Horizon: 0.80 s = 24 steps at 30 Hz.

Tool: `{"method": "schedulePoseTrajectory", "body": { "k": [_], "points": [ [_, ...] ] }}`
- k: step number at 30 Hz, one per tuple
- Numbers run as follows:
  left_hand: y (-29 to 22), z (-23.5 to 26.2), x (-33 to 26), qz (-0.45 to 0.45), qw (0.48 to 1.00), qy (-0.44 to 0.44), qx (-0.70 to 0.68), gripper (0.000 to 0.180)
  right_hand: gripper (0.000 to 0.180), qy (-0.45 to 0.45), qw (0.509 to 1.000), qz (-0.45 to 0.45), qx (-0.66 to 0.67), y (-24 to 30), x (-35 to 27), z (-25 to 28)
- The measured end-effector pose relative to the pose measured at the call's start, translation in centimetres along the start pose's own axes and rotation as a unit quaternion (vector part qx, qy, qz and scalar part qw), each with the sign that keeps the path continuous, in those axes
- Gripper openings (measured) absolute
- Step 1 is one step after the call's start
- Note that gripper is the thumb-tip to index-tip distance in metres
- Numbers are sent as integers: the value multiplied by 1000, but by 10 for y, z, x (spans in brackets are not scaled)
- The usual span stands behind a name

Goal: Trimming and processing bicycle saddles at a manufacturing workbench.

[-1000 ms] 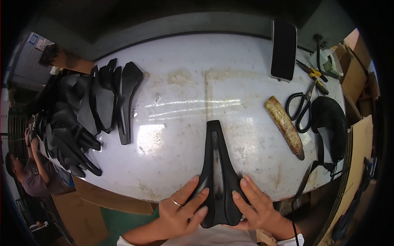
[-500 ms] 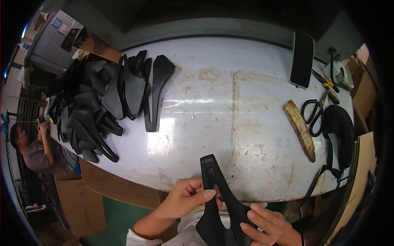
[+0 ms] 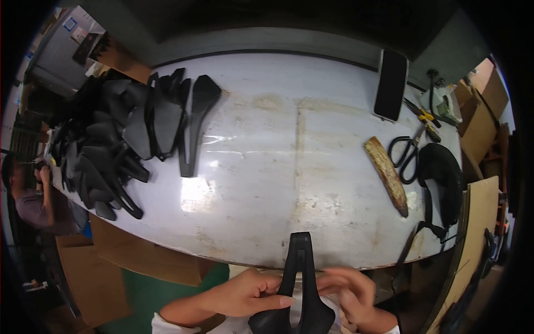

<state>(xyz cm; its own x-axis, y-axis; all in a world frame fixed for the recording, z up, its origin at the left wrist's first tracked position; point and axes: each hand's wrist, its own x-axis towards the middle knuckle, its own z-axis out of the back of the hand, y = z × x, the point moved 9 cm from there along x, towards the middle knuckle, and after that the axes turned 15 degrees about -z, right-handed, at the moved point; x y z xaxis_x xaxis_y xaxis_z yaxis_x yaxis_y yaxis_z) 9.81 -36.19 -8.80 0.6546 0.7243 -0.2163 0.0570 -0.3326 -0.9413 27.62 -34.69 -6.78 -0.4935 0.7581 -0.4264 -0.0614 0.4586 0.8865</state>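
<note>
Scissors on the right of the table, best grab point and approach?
Take the scissors at the closed blades near the pivot, coming from above. They lie flat, black loop handles toward the near side, blades pointing away toward the pliers; the brown wooden block crowds their left.

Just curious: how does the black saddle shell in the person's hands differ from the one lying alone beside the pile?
The held saddle shell is gripped by both hands at the table's near edge, narrow nose pointing away. The lone saddle shell lies untouched on the table, nose pointing toward the person. Both are black, long and slotted.

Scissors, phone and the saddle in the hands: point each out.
Scissors (image 3: 405, 157), head view, on the black handle loops.
Phone (image 3: 390, 84), head view, middle of its dark face.
Saddle (image 3: 299, 261), head view, on the narrow nose.
</note>
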Motion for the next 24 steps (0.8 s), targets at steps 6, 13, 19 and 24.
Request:
{"method": "schedulePoseTrajectory", "body": {
  "k": [6,13,19,24],
  "points": [
    [-9,-19,18,29,994,103,-18,28,25,120,923,-176,319,-49,34,-20],
    [-13,-24,19,14,990,137,3,28,18,73,960,-124,239,-33,26,-17],
    [-14,-23,20,-29,992,126,9,30,13,230,973,-13,20,-36,16,-23],
    [-15,-27,23,-38,992,119,-27,29,15,346,935,-8,76,-30,10,-34]
  ]
}}
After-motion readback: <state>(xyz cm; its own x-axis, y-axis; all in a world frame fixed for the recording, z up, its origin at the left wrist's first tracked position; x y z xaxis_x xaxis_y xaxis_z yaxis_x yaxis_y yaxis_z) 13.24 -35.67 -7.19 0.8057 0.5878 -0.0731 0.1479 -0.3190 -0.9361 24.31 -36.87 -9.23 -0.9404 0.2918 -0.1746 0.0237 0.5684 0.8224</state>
